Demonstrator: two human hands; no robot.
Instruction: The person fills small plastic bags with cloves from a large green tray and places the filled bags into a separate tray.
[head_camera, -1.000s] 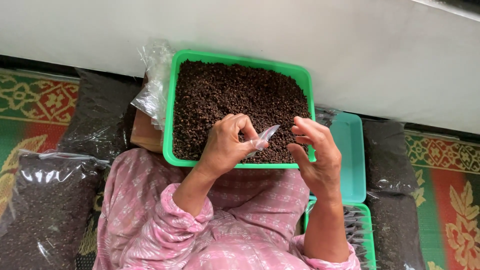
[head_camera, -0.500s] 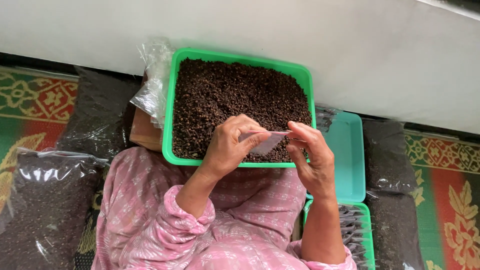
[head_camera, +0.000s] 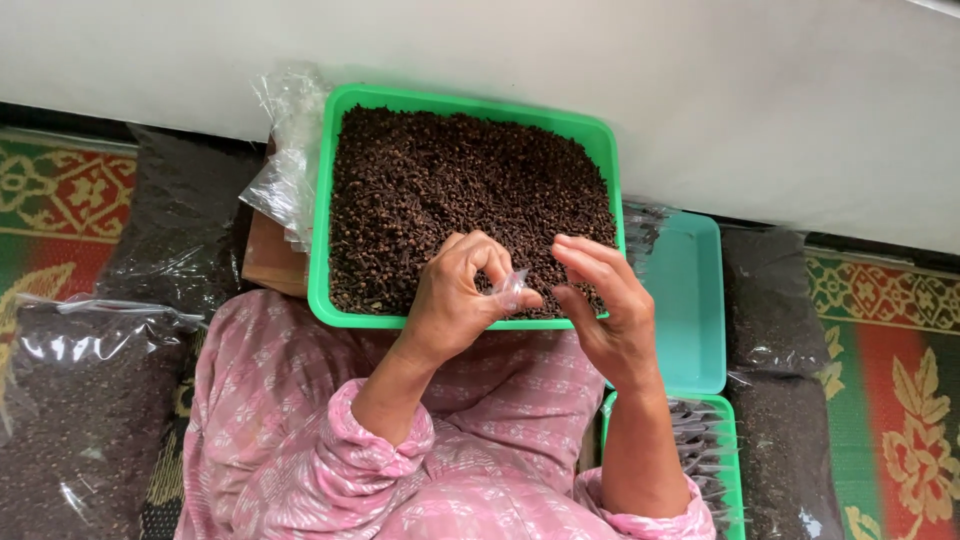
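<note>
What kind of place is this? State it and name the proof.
Likely a home floor set up for packing spice by hand: a green tray of dark cloves, big filled plastic bags, a patterned mat by a white wall.
</note>
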